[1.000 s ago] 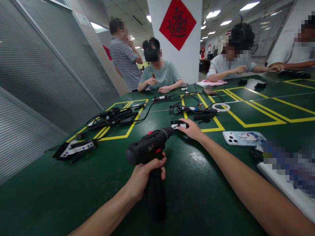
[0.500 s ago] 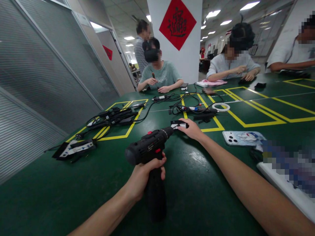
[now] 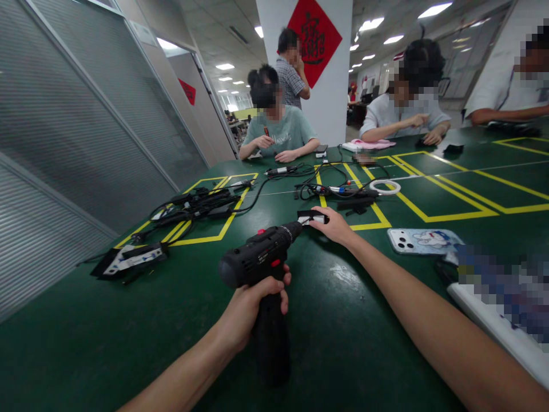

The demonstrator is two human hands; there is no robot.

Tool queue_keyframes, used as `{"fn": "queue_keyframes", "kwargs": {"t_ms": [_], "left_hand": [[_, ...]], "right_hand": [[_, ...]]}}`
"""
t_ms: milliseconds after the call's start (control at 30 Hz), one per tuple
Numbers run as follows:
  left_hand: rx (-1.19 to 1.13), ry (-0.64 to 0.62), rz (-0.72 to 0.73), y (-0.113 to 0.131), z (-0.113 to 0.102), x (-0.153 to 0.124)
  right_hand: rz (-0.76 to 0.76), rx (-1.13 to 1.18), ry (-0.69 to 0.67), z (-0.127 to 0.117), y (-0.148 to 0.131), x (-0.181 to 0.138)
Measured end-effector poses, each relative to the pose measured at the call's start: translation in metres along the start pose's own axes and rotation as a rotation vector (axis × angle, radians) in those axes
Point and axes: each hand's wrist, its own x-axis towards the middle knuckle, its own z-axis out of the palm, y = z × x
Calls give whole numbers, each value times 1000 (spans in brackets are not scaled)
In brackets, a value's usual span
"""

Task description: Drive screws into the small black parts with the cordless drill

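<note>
My left hand (image 3: pixel 253 306) is wrapped round the handle of a black cordless drill (image 3: pixel 257 254) with red buttons. The drill points away from me and to the right, its chuck end close to a small black-and-white part (image 3: pixel 312 218). Fingers of my right hand (image 3: pixel 332 225) close on that part from the right and steady it on the green table. Whether the drill's bit touches the part I cannot tell. My fingers hide the part's right end.
A heap of black cables (image 3: pixel 201 203) lies left, a black-and-white piece (image 3: pixel 132 260) nearer me. Beyond my right hand are more cables (image 3: pixel 326 190) and a white ring (image 3: pixel 385 187). A phone (image 3: pixel 422 241) lies right. Several people sit or stand across the green table (image 3: pixel 180 332).
My hands, the drill and the small part have barely moved. In the background, the standing person has shifted to the right, in front of the red sign.
</note>
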Motion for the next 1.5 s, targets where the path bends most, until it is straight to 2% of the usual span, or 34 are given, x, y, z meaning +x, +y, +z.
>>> {"fn": "queue_keyframes", "kwargs": {"t_ms": [567,867,1200,1500], "left_hand": [[-32,5,-7,3,1,-1],[63,7,41,1,1,-1],[133,-4,-34,6,3,-5],[118,14,-1,4,2,-4]], "right_hand": [[13,8,-6,-1,-2,-1],[12,18,-5,-4,-7,-2],[2,14,-15,-4,-8,-1],[4,26,-17,-5,-9,-2]]}}
